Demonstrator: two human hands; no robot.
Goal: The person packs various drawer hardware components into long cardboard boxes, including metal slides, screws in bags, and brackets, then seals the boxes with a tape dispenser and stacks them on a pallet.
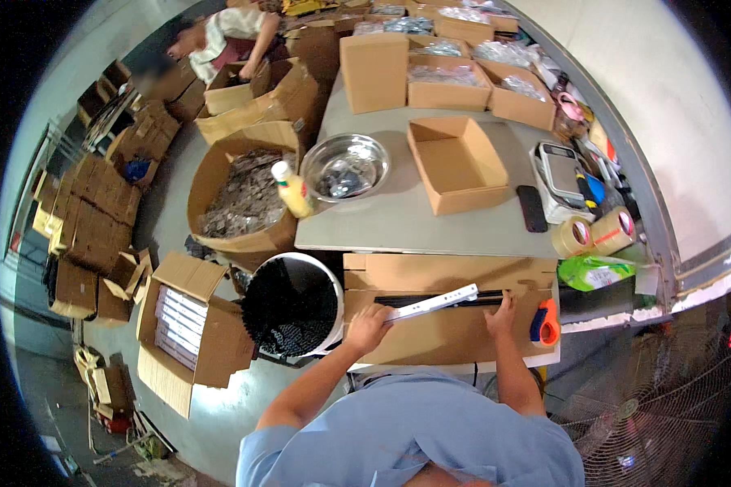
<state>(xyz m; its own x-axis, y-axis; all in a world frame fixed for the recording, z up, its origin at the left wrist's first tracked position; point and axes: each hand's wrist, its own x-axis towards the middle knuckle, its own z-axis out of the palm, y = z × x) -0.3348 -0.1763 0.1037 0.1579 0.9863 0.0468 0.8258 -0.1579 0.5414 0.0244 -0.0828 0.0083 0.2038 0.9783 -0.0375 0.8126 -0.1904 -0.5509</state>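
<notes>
My left hand (369, 326) is closed round the left end of a white metal rail (434, 303) with small holes. The rail slants up to the right over a cardboard sheet (422, 345). Beneath and behind it lie thin black strips (487, 299), side by side. My right hand (502, 316) is at the right end of these strips, thumb apart from the fingers, fingertips touching or very near them. Left of my left hand stands a white bucket (338, 302) full of black strips (288, 308). An orange and blue tape dispenser (547, 323) lies right of my right hand.
An open carton (191, 276) holding white pieces is at left. The grey table (365, 223) ahead bears a steel bowl (346, 166), a yellow bottle (292, 191), a cardboard tray (456, 165), a phone (531, 209) and tape rolls (593, 234). A fan (633, 414) stands at right; another person (234, 40) bends over boxes.
</notes>
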